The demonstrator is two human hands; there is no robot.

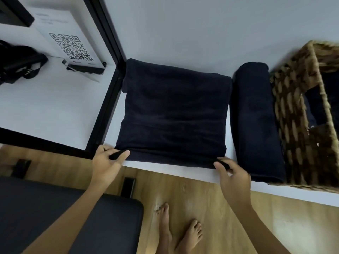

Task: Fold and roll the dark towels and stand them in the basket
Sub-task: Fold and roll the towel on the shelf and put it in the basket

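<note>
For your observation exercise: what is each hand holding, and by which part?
Both pinch the folded dark towel by its near edge: left hand at the left corner, right hand at the right corner.

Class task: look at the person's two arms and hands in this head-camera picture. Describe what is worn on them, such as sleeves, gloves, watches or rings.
Both forearms are bare as far as the picture shows; no sleeve reaches into view. The left hand and the right hand wear no gloves. No watch, bracelet or ring can be seen on either wrist or on the visible fingers.
</note>
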